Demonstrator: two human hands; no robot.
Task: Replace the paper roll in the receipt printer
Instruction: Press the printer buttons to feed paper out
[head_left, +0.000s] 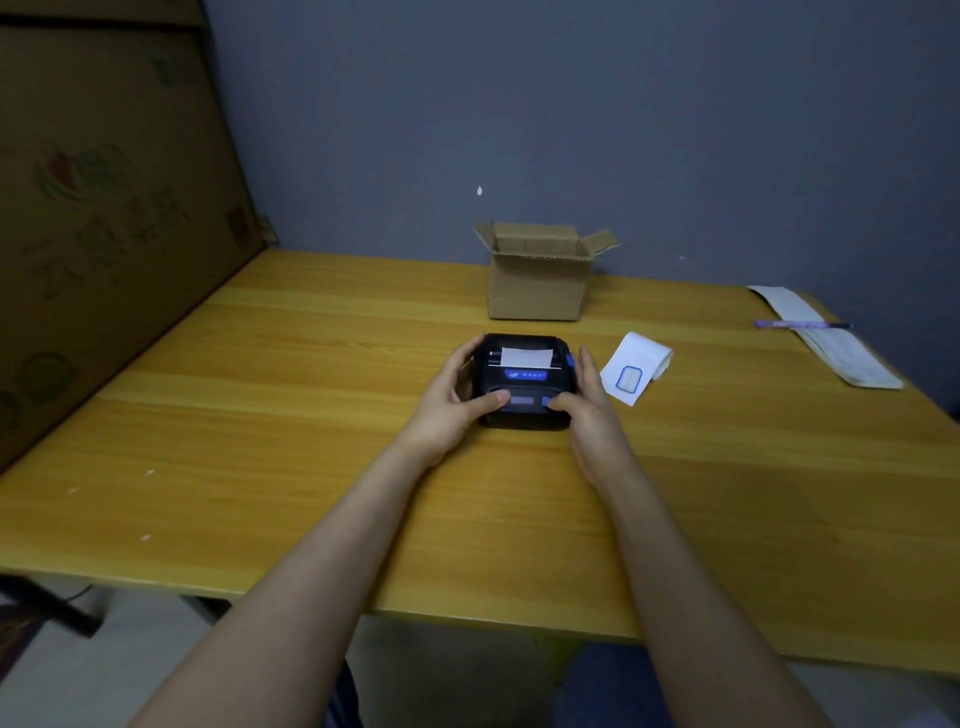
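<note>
A small black receipt printer (524, 379) with blue buttons sits on the wooden table (260, 415), its lid closed and a short white paper strip (525, 357) sticking out of the slot. My left hand (457, 402) grips its left side with the thumb on the front panel. My right hand (589, 410) grips its right side, thumb on the front near a blue button. A white paper roll (636, 366), partly unrolled with a blue-outlined label, lies just right of the printer.
An open cardboard box (537, 275) stands behind the printer by the wall. A long printed receipt strip (831, 340) with a purple pen (800, 324) across it lies at the far right. A large cardboard sheet (104, 208) leans along the left edge.
</note>
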